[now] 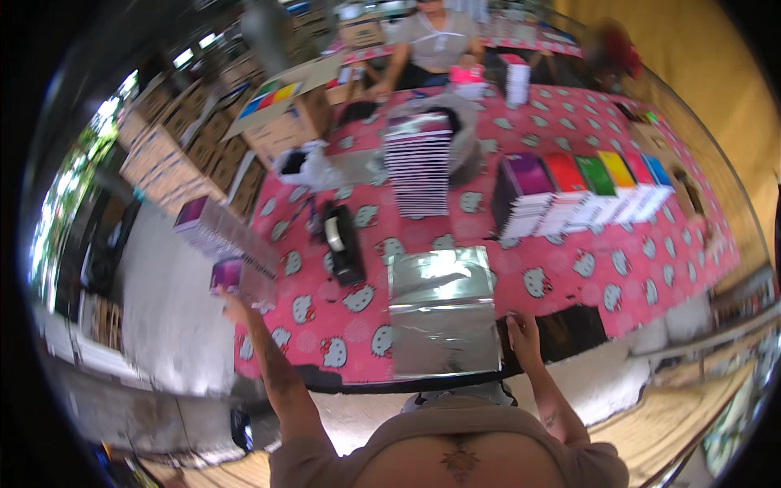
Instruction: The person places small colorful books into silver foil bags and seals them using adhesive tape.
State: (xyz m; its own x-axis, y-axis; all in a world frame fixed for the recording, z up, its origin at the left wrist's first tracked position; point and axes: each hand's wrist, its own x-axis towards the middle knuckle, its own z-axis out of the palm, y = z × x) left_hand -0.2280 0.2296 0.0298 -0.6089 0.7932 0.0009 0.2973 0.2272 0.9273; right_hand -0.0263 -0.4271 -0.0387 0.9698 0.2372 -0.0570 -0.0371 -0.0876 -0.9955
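My left hand (233,307) is stretched out at the table's left edge, its fingers at the near side of a short stack of purple-covered booklets (228,275). Whether they touch it is too blurred to tell. Directly in front of me lies a flat pile of shiny, clear-silvery plastic sleeves (443,337). Beside the right edge of this pile is my right hand (522,327), fingers apart and nothing visible in them, over a dark patch (569,333) on the table. A taller purple booklet stack (215,228) stands behind the short one.
A black tape dispenser (343,248) stands left of centre. Beyond the sleeves rises a tall booklet stack (416,167); several coloured stacks (557,191) line the right. An open carton (285,122) stands at the back left. A co-worker (437,41) sits across the pink patterned table (533,281).
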